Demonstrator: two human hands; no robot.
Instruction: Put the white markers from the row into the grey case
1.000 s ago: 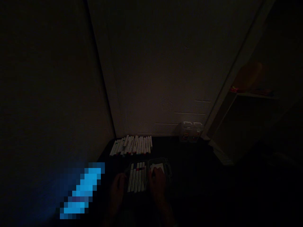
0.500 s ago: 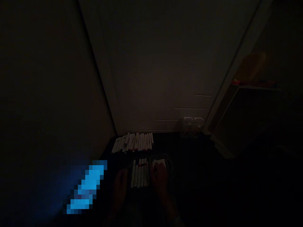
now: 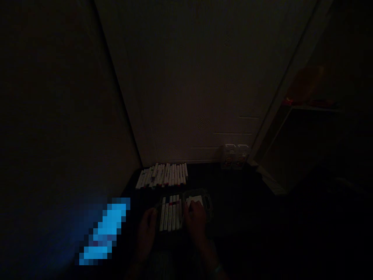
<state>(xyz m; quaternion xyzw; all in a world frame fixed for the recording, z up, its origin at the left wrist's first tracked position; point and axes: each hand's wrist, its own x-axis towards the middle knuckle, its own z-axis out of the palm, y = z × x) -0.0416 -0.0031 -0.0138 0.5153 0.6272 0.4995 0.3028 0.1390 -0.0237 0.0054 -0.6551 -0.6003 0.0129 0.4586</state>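
From where I stand, the right hand is curled over the right half of an open plastic case, fingers bunched at a piece of white paper; in this gloom I cannot tell whether they pinch anything. Just left of it, a few white markers lie side by side in the other half. Beyond them the left hand is bent in at the case's edge, its grip also unclear. Ahead of both hands a thicker row of markers lies near the wall; ahead and to the right stand two clear boxes. I'd judge the markers are partway through being sorted at the case; the next move calls for keeping it steady.
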